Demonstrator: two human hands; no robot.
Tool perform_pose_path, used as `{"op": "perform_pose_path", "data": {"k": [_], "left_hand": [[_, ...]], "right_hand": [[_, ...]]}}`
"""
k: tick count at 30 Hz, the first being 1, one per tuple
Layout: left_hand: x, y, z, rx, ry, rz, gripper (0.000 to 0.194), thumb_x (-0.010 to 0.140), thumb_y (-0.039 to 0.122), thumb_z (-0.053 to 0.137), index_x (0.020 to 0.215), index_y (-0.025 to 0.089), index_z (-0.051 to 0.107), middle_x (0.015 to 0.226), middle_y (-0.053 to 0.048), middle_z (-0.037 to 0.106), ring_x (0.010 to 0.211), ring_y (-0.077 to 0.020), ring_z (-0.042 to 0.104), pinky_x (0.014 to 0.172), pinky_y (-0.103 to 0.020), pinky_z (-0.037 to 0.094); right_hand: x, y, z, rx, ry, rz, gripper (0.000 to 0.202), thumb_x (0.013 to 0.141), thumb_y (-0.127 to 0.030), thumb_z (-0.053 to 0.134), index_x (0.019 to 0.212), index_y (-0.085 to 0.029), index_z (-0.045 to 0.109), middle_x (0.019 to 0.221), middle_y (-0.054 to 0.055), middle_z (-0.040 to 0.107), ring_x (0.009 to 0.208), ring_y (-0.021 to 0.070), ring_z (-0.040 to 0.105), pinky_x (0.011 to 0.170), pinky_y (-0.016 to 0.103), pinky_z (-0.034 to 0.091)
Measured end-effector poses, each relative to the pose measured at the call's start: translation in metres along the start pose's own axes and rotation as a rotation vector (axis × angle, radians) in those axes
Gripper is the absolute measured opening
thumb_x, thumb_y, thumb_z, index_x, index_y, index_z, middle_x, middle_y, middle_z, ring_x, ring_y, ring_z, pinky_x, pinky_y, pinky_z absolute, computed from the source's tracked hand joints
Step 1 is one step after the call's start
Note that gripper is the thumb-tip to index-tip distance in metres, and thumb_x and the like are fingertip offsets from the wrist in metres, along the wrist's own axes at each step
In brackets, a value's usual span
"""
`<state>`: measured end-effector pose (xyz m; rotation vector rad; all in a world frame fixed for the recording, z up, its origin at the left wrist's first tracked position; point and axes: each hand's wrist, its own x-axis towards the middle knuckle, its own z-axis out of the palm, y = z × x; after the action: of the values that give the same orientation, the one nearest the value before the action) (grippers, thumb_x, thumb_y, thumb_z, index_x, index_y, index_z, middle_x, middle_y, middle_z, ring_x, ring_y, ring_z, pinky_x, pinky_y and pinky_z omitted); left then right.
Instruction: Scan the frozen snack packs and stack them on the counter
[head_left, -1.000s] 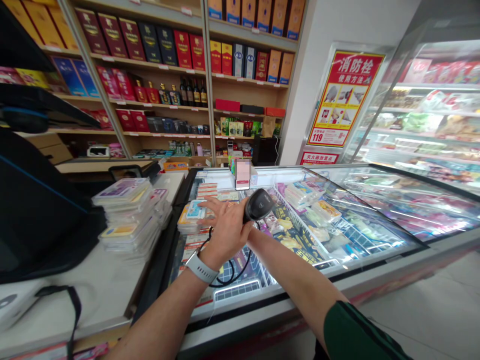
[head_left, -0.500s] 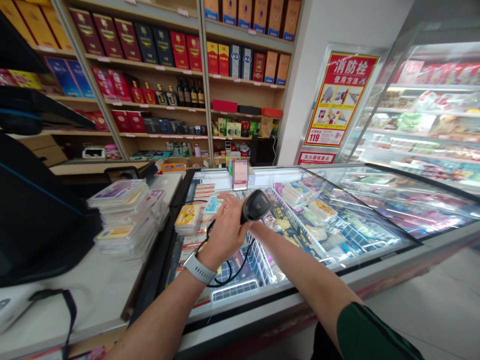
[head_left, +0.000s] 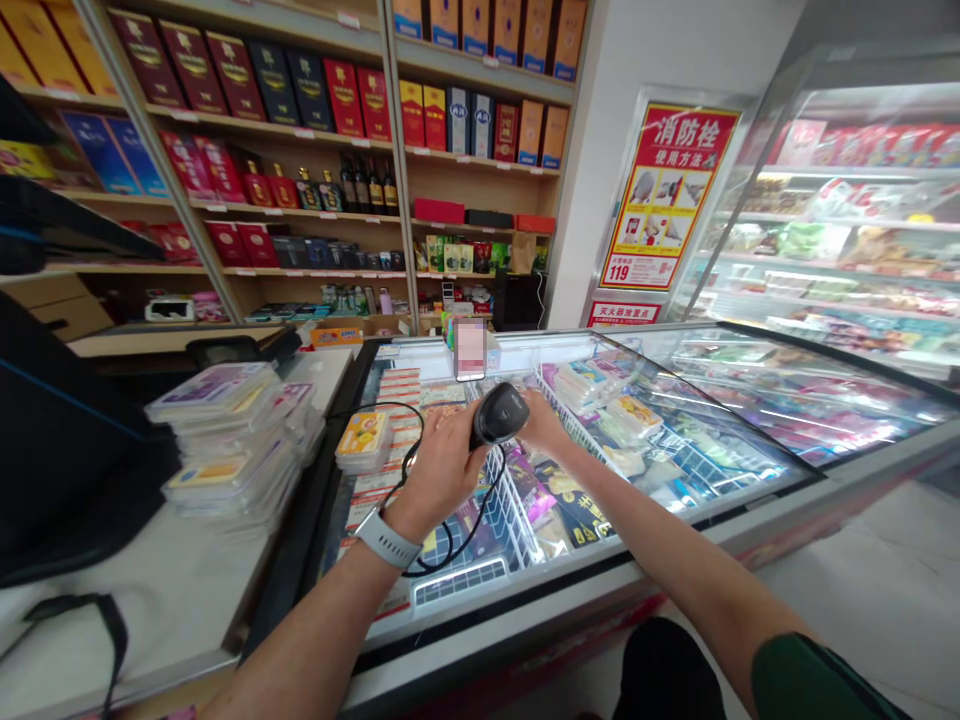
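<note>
Head view: a chest freezer (head_left: 540, 343) beneath a handheld scanner (head_left: 501, 412).
Clocked from the scanner, the freezer's front edge (head_left: 525, 610) crosses at 6, with open room over the glass (head_left: 742, 440) at 3; the counter (head_left: 180, 585) lies at 8, its tub stack (head_left: 225, 415) at 9. The left hand's (head_left: 442, 455) fingers wrap the scanner; the right hand (head_left: 541, 425) is just beside at 3, fingers hidden, state impossible to tell. Closer obstacles: yellow-labelled tubs (head_left: 362, 440) at 9, a phone (head_left: 471, 350) at 11, looping cable (head_left: 424, 573) at 7.
</note>
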<state>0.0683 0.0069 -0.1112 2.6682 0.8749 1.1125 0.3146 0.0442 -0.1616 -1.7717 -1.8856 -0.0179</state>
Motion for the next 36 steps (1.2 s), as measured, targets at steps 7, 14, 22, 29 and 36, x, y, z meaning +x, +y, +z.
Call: {"op": "perform_pose_path", "data": {"k": [7,14,22,29,36], "left_hand": [[-0.002,-0.004,0.006,0.034,-0.007,0.029,0.05,0.094,0.02,0.052,0.142,0.015,0.04,0.134,-0.016,0.062,0.126,-0.0309,0.058,0.115,-0.058,0.032],[-0.004,-0.009,0.011,0.05,-0.013,0.042,0.051,0.094,0.02,0.051,0.144,0.014,0.038,0.135,-0.016,0.063,0.129,-0.0304,0.056,0.117,-0.058,0.032],[-0.004,-0.007,0.009,0.04,-0.021,0.016,0.048,0.095,0.021,0.05,0.142,0.016,0.04,0.135,-0.015,0.062,0.128,-0.0306,0.057,0.116,-0.059,0.031],[-0.003,-0.011,0.01,0.04,-0.028,0.007,0.052,0.094,0.021,0.052,0.143,0.014,0.039,0.137,-0.017,0.062,0.13,-0.0306,0.056,0.118,-0.059,0.031],[-0.003,-0.011,0.011,0.054,-0.038,0.008,0.052,0.093,0.021,0.053,0.143,0.013,0.039,0.138,-0.017,0.061,0.131,-0.0304,0.056,0.117,-0.058,0.031]], "right_hand": [[-0.035,0.007,-0.011,-0.289,-0.017,0.285,0.062,0.084,-0.061,0.066,0.13,-0.02,0.06,0.128,0.017,0.06,0.122,0.032,0.056,0.103,0.044,0.043],[-0.043,-0.016,-0.02,-0.423,-0.044,0.36,0.091,0.071,-0.087,0.059,0.123,-0.012,0.061,0.119,0.024,0.061,0.114,0.0406,0.059,0.098,0.052,0.043],[-0.039,0.004,-0.03,-0.308,-0.091,0.282,0.087,0.086,-0.073,0.054,0.148,-0.014,0.042,0.151,0.025,0.043,0.137,0.042,0.044,0.108,0.059,0.037],[-0.036,0.032,-0.036,-0.187,-0.289,0.111,0.075,0.084,-0.032,0.063,0.152,-0.014,0.04,0.154,0.018,0.046,0.141,0.0331,0.045,0.116,0.045,0.036],[-0.035,0.041,-0.037,-0.195,-0.285,0.077,0.077,0.083,-0.03,0.063,0.154,-0.012,0.037,0.155,0.018,0.045,0.142,0.0311,0.044,0.116,0.043,0.036]]}}
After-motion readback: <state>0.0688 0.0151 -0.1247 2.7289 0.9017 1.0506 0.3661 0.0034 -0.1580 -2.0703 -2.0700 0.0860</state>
